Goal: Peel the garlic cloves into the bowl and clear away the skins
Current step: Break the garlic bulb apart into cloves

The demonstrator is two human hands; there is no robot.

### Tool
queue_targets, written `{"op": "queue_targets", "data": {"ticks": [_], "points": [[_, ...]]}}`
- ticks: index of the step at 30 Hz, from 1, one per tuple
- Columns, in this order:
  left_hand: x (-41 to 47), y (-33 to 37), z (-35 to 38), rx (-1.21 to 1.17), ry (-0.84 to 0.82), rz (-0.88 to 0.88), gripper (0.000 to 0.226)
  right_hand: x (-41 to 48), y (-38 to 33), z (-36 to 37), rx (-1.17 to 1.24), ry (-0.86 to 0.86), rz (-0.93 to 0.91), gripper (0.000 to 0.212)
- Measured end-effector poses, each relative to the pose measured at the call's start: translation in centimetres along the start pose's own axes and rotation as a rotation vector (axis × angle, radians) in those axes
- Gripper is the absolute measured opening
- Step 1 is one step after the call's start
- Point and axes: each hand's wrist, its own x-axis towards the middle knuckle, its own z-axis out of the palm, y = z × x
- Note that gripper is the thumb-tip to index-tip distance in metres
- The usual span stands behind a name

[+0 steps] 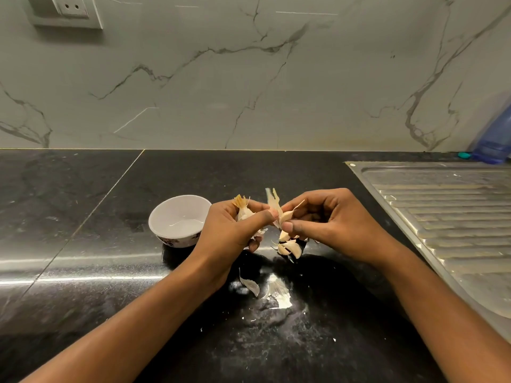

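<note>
My left hand (235, 230) grips a garlic bulb piece (243, 211) whose dry stem sticks up above the fingers. My right hand (329, 219) pinches a single garlic clove (286, 216) between thumb and fingers, and a strip of skin (272, 199) stands up from it. Both hands meet above the black counter. Several loose cloves (290, 247) lie on the counter just below the hands. A white bowl (166, 217) stands to the left of my left hand; nothing shows inside it. Papery skins (251, 284) lie on the counter nearer to me.
A steel sink drainboard (442, 211) fills the right side. A blue plastic bottle (495, 139) stands at the back right against the marbled wall. A wall socket (72, 9) sits at the upper left. White crumbs and smears dot the counter (83, 217) in front.
</note>
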Motion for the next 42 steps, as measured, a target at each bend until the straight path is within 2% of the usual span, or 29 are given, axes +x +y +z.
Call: {"op": "queue_targets", "data": {"ticks": [5,11,18,27,29,33,35,38,42], "points": [[-0.1,0.1,0.0,-0.006,-0.040,0.007,0.023,0.0,0.1,0.1,-0.043,0.024,-0.009,0.023],[0.1,-0.1,0.0,0.013,0.044,0.030,0.016,0.0,0.1,0.2,-0.033,0.020,-0.005,0.023],[0.3,-0.1,-0.1,-0.013,0.098,0.011,0.025,0.0,-0.4,-0.3,0.080,0.071,0.026,0.028],[0.4,0.1,-0.3,-0.041,0.132,0.028,0.026,-0.1,-1.1,-1.8,0.202,0.197,0.008,0.029],[0.4,0.1,-0.2,-0.044,0.119,0.027,0.026,-0.4,-1.3,-2.2,0.256,0.085,0.065,0.026],[0.3,-0.1,0.0,-0.055,0.102,0.028,0.026,-0.7,-1.3,-1.5,0.201,-0.434,0.238,0.025],[0.2,-0.1,0.0,-0.049,0.098,0.028,0.026,-0.7,-1.3,-0.8,0.153,-0.578,0.299,0.024],[0.1,0.0,0.1,-0.038,0.095,0.020,0.027,-0.7,-1.4,-0.4,0.130,-0.647,0.344,0.024],[0.2,-0.1,0.1,-0.026,0.082,0.009,0.021,-0.6,-1.3,-1.1,0.147,-0.504,0.274,0.022]]}}
